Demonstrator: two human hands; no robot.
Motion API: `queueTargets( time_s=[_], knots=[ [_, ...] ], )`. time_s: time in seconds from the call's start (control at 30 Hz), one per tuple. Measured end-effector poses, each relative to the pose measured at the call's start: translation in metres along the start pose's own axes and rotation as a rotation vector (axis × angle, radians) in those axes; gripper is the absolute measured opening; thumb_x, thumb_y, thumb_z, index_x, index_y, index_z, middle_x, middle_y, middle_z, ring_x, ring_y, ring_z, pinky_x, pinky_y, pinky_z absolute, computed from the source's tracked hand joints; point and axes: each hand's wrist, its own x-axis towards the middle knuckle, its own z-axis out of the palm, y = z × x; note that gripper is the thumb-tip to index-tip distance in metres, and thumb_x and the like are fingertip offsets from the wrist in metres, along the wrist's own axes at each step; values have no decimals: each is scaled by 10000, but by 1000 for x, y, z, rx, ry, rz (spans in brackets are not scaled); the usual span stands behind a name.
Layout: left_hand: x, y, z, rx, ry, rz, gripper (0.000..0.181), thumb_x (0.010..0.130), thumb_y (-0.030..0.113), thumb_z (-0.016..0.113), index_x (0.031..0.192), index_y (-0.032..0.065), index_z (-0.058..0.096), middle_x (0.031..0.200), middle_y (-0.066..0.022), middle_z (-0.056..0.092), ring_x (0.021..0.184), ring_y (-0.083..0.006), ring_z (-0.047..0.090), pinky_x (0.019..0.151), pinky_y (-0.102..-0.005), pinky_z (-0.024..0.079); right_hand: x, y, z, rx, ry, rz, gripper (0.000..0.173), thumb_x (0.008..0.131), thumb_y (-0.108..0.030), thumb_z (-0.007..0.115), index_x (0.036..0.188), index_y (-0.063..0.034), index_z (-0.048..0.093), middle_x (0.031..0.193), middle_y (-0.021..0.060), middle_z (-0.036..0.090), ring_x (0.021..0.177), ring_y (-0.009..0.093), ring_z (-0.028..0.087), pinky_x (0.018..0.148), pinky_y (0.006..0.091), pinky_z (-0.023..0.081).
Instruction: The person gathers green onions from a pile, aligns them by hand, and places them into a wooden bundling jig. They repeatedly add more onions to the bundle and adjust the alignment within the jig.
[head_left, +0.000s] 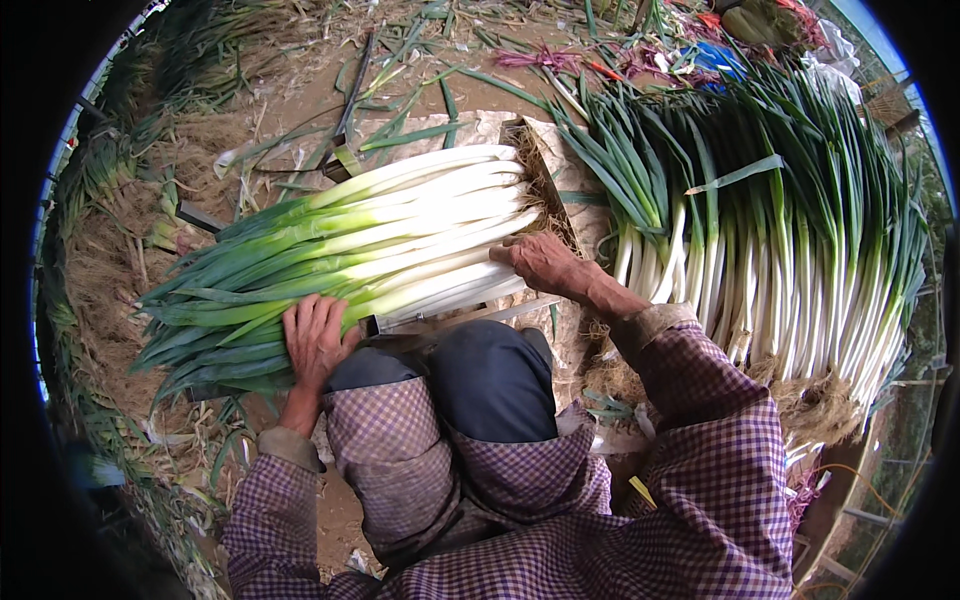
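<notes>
A bundle of long green onions (420, 217) lies crosswise before my knees on a low metal frame (450, 319), white stalks to the right and green leaves to the left. Their root ends are near an upright metal plate (559, 202). My left hand (319, 334) rests on the near edge of the bundle where the leaves begin, fingers spread over it. At the root end, my right hand (536, 262) has its fingers bent at the lowest white stalks; whether it grips one is hidden.
To the right stands a large row of green onions (780, 285), roots toward me. Purple ties (540, 58) and a blue plastic piece (712, 60) lie at the top right. Root and leaf scraps (112, 277) cover the ground at left.
</notes>
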Motion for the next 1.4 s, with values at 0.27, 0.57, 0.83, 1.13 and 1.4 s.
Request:
queueTargets(
  time_s=[0.27,0.57,0.83,1.13,1.4],
  knots=[
    [1,0,0,-53,-58,-21,470,736,277,795,1151,80,695,1093,-62,638,1129,-283,566,1003,-491,384,-21,-9,-3,35,-46,138,284,875,-124,657,1152,-118,718,814,172,717,783,398,705,688,504,545],
    [-6,8,20,-2,-24,-6,469,728,257,781,1149,97,649,1098,-44,630,1130,-257,561,989,-497,372,-20,-25,1,-83,-64,202,209,884,-144,623,1068,-116,719,1056,122,682,1042,335,679,821,436,568],
    [-6,10,22,2,-9,-8,466,724,274,790,1129,96,644,1076,-51,624,1125,-262,561,971,-501,373,8,-53,-16,87,266,86,382,850,-256,781,1189,-102,697,1095,80,672,1065,288,647,880,415,542],
    [-18,8,3,-128,2,4,698,678,164,884,1323,62,637,1299,-95,627,1273,-289,574,1042,-510,396,26,-29,37,395,231,215,171,815,-175,806,962,-89,821,919,122,754,855,321,715,780,412,563],
    [30,-35,-24,-119,-26,-127,298,876,84,726,1152,-23,697,1234,-150,644,1195,-385,574,1066,-489,430,32,-19,41,448,139,326,196,782,-244,821,922,-107,826,900,162,758,878,373,721,793,450,562]
  ],
)
